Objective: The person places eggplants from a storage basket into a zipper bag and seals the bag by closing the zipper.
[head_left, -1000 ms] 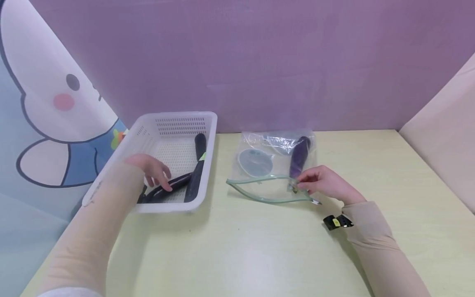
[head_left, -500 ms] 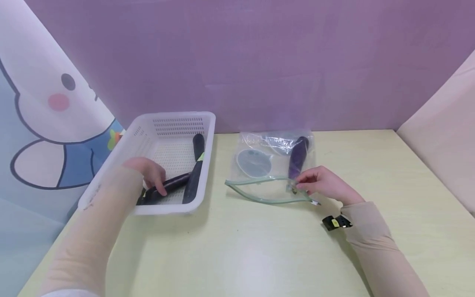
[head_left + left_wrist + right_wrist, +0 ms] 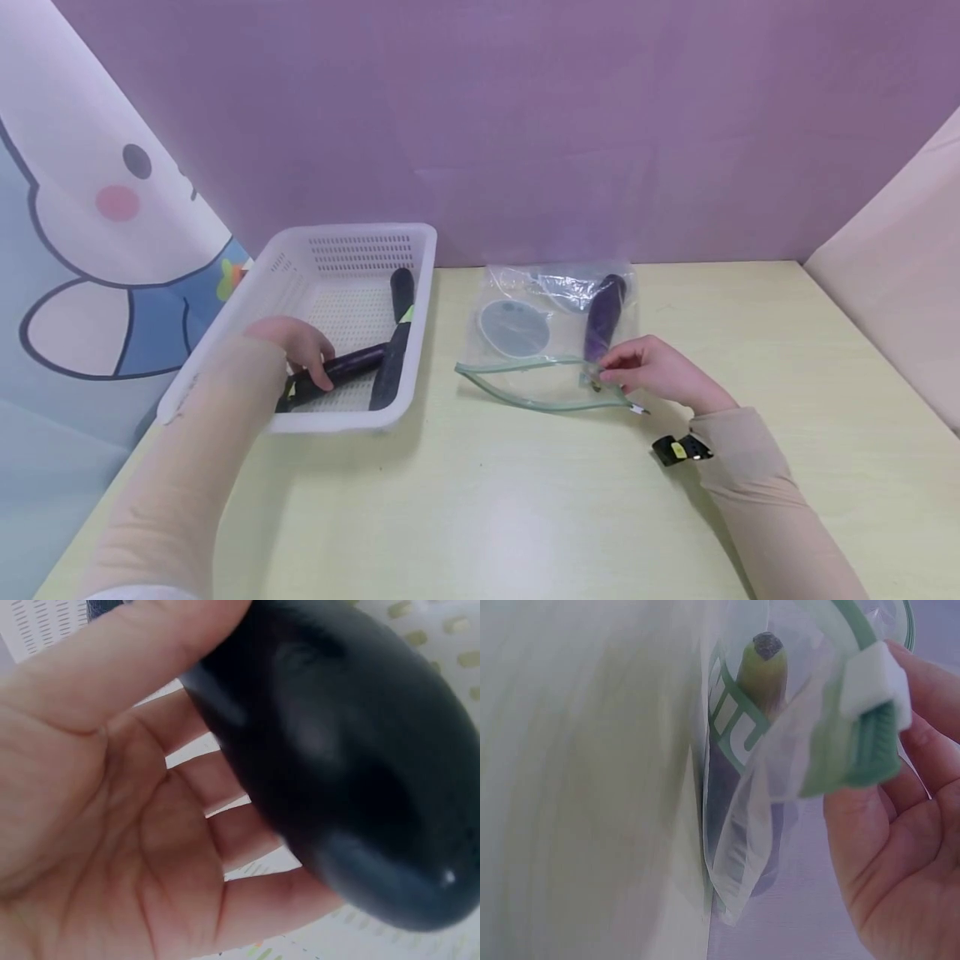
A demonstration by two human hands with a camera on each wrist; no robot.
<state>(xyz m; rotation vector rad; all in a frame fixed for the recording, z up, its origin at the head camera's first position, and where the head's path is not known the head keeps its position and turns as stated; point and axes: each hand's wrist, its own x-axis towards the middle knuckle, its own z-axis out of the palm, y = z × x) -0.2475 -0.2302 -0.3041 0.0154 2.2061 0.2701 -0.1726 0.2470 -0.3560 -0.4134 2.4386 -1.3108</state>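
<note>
In the head view my left hand reaches into a white plastic basket and grips a dark eggplant. The left wrist view shows the thumb over this glossy eggplant and the fingers on its other side. A clear zip bag with a green seal lies to the right, its mouth parted, one purple eggplant inside. With thumb and fingers, my right hand pinches the right end of the bag's mouth, beside a white slider.
Two more eggplants rest in the basket, one along its right side and one behind it. A black strap is by the right wrist. A purple wall stands behind the pale table.
My left hand has come down onto the eggplant and its fingers have curled round it; the eggplant has turned slightly. My right hand keeps its place at the bag's mouth.
</note>
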